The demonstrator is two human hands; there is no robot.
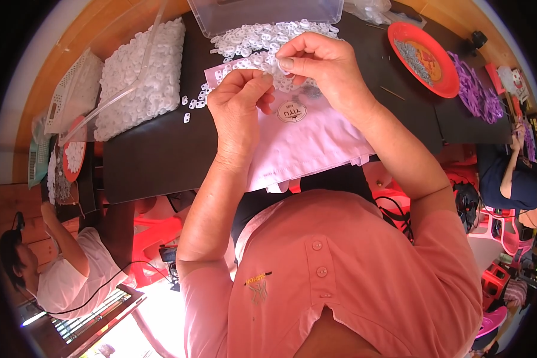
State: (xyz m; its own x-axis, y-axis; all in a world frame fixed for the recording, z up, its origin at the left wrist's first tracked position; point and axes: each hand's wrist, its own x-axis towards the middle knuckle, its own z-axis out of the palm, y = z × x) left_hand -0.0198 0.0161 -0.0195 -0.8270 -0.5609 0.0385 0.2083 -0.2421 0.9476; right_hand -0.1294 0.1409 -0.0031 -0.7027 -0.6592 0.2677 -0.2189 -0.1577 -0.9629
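Observation:
My right hand (331, 68) pinches a small white plastic piece (284, 70) between thumb and forefinger. Just left of it, my left hand (238, 98) is closed with its thumb against the bent forefinger; what it may hold is too small to make out. Both hands hover over a pink cloth (304, 146) that hangs over the table's near edge. Behind and beneath the fingers spreads a heap of white plastic pieces (253, 40), each with holes. A small patch of grey metal bits (310, 91) lies on the cloth by my right wrist.
A clear plastic bin (268, 18) stands behind the heap on the dark table (149, 164). To the left sits a bulging bag of white pieces (143, 77). On the right are a red plate (397, 39) with grey metal parts and purple straps (474, 89). Other people sit at both sides.

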